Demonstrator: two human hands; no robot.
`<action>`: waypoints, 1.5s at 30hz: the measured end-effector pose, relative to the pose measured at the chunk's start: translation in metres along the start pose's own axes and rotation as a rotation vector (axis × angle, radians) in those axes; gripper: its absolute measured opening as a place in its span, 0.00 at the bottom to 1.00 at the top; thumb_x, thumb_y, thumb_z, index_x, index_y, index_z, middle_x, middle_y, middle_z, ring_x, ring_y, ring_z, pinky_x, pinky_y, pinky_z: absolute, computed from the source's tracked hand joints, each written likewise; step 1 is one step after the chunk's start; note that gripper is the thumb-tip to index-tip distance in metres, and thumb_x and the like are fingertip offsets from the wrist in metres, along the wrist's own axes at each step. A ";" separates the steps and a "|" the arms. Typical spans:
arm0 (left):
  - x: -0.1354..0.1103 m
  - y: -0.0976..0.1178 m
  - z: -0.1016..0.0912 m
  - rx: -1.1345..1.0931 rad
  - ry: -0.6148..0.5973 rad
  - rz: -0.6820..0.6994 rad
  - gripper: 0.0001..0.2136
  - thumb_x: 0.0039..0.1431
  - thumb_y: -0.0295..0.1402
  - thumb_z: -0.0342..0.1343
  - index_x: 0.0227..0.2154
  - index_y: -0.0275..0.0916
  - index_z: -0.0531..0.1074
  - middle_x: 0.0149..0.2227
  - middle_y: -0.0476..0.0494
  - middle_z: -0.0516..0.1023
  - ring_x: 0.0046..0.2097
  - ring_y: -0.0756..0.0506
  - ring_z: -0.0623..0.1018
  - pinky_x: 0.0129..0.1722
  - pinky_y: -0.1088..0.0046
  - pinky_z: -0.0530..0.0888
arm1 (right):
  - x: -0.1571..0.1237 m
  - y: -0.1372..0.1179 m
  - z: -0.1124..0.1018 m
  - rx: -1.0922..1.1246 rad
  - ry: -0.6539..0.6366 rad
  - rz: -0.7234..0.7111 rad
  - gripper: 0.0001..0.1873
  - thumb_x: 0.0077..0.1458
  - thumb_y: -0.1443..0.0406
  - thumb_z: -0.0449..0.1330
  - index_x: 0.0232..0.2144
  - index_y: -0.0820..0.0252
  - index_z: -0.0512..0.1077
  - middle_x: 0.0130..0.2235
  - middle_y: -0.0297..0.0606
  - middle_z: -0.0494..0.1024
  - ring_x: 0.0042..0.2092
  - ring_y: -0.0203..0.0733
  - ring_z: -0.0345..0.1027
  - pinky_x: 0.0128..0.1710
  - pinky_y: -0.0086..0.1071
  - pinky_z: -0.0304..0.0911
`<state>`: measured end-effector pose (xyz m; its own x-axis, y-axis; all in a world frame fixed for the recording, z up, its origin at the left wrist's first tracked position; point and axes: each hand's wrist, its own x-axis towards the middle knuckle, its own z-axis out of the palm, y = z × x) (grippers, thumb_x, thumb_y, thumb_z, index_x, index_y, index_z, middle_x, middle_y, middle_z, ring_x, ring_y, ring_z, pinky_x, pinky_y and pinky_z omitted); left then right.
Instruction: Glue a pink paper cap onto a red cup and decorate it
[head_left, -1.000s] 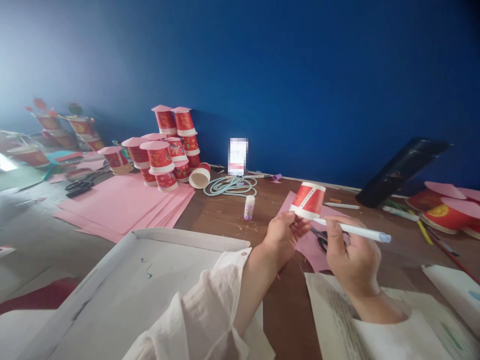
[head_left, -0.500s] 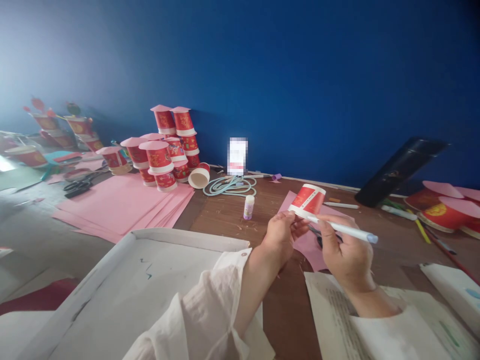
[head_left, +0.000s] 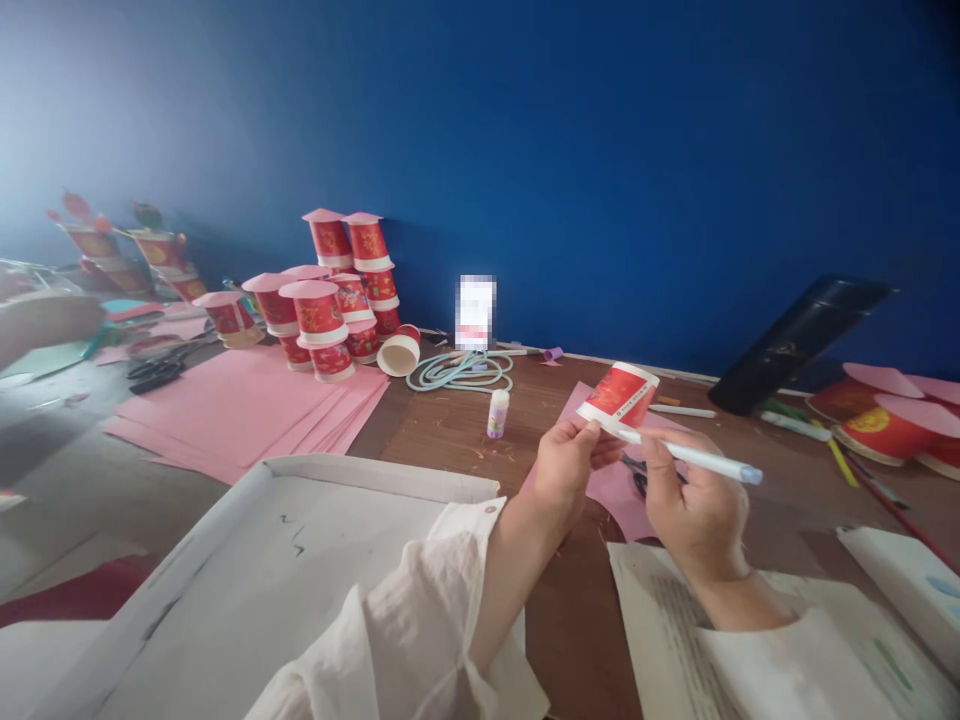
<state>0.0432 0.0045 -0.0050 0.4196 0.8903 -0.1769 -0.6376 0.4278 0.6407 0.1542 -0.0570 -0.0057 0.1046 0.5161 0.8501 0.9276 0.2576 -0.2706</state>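
Observation:
My left hand [head_left: 566,462] is closed on the white rim of a red paper cup [head_left: 619,392], which is tilted, rim toward me. A white label strip with small dark print runs along the cup's side. My right hand [head_left: 697,500] pinches a white pen [head_left: 709,462] with a pale blue end, its other end at the cup's rim; whether it touches cannot be told. Beneath the cup lies pink paper [head_left: 619,500], and dark-handled scissors [head_left: 639,480] are partly hidden behind my right hand. A glue stick [head_left: 497,414] stands to the left.
Stacked red cups with pink tops [head_left: 319,310] stand behind a pile of pink sheets [head_left: 247,415]. A white box lid [head_left: 300,560] lies front left. A coiled pale cable [head_left: 459,372], black flask [head_left: 802,345] and printed papers [head_left: 660,620] surround the work area.
The cup has shifted slightly right and tilted more, and the pen has moved a little right with it. A blurred pale shape, perhaps an arm, has appeared at the far left edge.

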 end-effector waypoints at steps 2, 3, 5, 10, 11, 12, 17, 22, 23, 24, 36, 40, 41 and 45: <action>0.000 0.000 0.000 0.017 0.012 0.010 0.08 0.55 0.33 0.64 0.28 0.32 0.73 0.27 0.42 0.79 0.29 0.49 0.78 0.39 0.69 0.75 | -0.001 0.001 0.001 -0.007 0.003 -0.009 0.08 0.64 0.63 0.56 0.41 0.58 0.75 0.37 0.42 0.81 0.39 0.46 0.75 0.41 0.39 0.69; 0.001 0.000 0.001 0.023 0.027 0.011 0.09 0.55 0.33 0.64 0.27 0.33 0.73 0.26 0.43 0.79 0.28 0.49 0.78 0.40 0.69 0.75 | -0.001 0.001 0.001 -0.007 -0.010 -0.017 0.09 0.64 0.63 0.56 0.41 0.58 0.75 0.37 0.42 0.81 0.40 0.46 0.75 0.41 0.38 0.69; 0.001 0.000 0.001 0.037 0.049 0.006 0.08 0.55 0.32 0.63 0.26 0.33 0.72 0.25 0.44 0.78 0.27 0.50 0.77 0.40 0.68 0.75 | -0.001 0.002 0.002 -0.009 -0.022 -0.024 0.09 0.64 0.63 0.56 0.41 0.58 0.75 0.38 0.43 0.81 0.40 0.46 0.76 0.41 0.39 0.69; 0.001 0.000 0.001 0.064 0.065 0.003 0.07 0.57 0.29 0.60 0.25 0.33 0.71 0.25 0.44 0.78 0.27 0.50 0.77 0.39 0.70 0.75 | -0.002 0.004 0.003 -0.020 -0.021 -0.015 0.09 0.65 0.62 0.56 0.41 0.57 0.75 0.38 0.42 0.81 0.40 0.46 0.76 0.42 0.39 0.69; 0.001 0.000 0.001 0.063 0.071 0.003 0.07 0.57 0.29 0.60 0.25 0.34 0.71 0.24 0.44 0.77 0.27 0.50 0.77 0.39 0.70 0.75 | -0.002 0.004 0.003 -0.019 -0.037 -0.018 0.09 0.65 0.62 0.56 0.41 0.57 0.75 0.38 0.42 0.81 0.41 0.46 0.76 0.42 0.39 0.69; 0.001 0.000 0.001 0.062 0.072 0.002 0.07 0.57 0.30 0.61 0.26 0.34 0.71 0.24 0.44 0.78 0.27 0.50 0.77 0.39 0.69 0.75 | -0.002 0.003 0.004 -0.019 -0.038 -0.016 0.09 0.65 0.62 0.56 0.41 0.57 0.75 0.38 0.42 0.81 0.41 0.46 0.76 0.42 0.39 0.69; 0.001 0.000 0.001 0.076 0.061 -0.001 0.10 0.53 0.33 0.66 0.25 0.34 0.71 0.25 0.44 0.77 0.27 0.50 0.77 0.40 0.69 0.75 | -0.002 0.001 0.004 -0.031 -0.032 0.002 0.10 0.65 0.61 0.55 0.41 0.56 0.76 0.39 0.43 0.81 0.41 0.47 0.76 0.42 0.40 0.69; 0.001 0.000 0.002 0.084 0.074 -0.021 0.08 0.56 0.29 0.63 0.25 0.33 0.72 0.23 0.45 0.77 0.25 0.50 0.76 0.38 0.70 0.75 | -0.004 0.002 0.005 -0.028 -0.037 0.013 0.10 0.65 0.61 0.55 0.41 0.57 0.76 0.38 0.42 0.81 0.41 0.46 0.76 0.42 0.38 0.69; 0.001 0.000 0.002 0.076 0.085 -0.028 0.07 0.57 0.28 0.61 0.25 0.33 0.71 0.23 0.45 0.76 0.25 0.51 0.76 0.38 0.70 0.75 | -0.004 0.002 0.005 -0.018 -0.057 0.018 0.11 0.65 0.60 0.56 0.41 0.58 0.76 0.38 0.42 0.82 0.41 0.46 0.76 0.41 0.37 0.69; 0.000 0.000 0.002 0.061 0.090 -0.030 0.07 0.59 0.27 0.60 0.25 0.33 0.72 0.24 0.44 0.77 0.25 0.51 0.76 0.39 0.70 0.75 | -0.005 0.002 0.005 -0.007 -0.070 0.031 0.12 0.65 0.60 0.56 0.41 0.58 0.76 0.38 0.42 0.82 0.40 0.45 0.76 0.40 0.37 0.69; 0.003 0.001 0.000 -0.155 0.152 -0.145 0.07 0.62 0.21 0.54 0.28 0.33 0.70 0.30 0.39 0.80 0.31 0.50 0.80 0.43 0.72 0.77 | 0.004 0.016 0.015 0.958 0.105 0.984 0.21 0.51 0.49 0.67 0.36 0.60 0.75 0.24 0.26 0.65 0.24 0.30 0.58 0.24 0.27 0.61; 0.003 0.001 0.000 -0.151 0.154 -0.135 0.08 0.62 0.20 0.53 0.27 0.33 0.70 0.29 0.39 0.80 0.31 0.50 0.80 0.44 0.71 0.78 | 0.006 0.016 0.018 1.130 0.097 1.128 0.21 0.42 0.53 0.73 0.31 0.59 0.72 0.24 0.26 0.65 0.23 0.28 0.56 0.21 0.24 0.58; 0.003 0.001 0.000 -0.149 0.159 -0.136 0.08 0.62 0.20 0.52 0.27 0.33 0.69 0.29 0.39 0.80 0.31 0.50 0.80 0.43 0.72 0.78 | 0.006 0.016 0.018 1.148 0.086 1.147 0.21 0.42 0.54 0.73 0.32 0.59 0.73 0.24 0.26 0.65 0.23 0.28 0.56 0.20 0.24 0.58; 0.005 0.000 0.000 -0.146 0.181 -0.114 0.09 0.64 0.21 0.50 0.28 0.34 0.69 0.29 0.40 0.79 0.30 0.51 0.81 0.40 0.76 0.78 | 0.006 0.017 0.016 1.159 0.053 1.168 0.20 0.43 0.55 0.72 0.35 0.59 0.74 0.24 0.25 0.64 0.21 0.27 0.54 0.18 0.23 0.57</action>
<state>0.0450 0.0087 -0.0055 0.3799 0.8429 -0.3810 -0.6848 0.5332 0.4967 0.1646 -0.0365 -0.0120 0.5455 0.8373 -0.0369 -0.4008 0.2220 -0.8889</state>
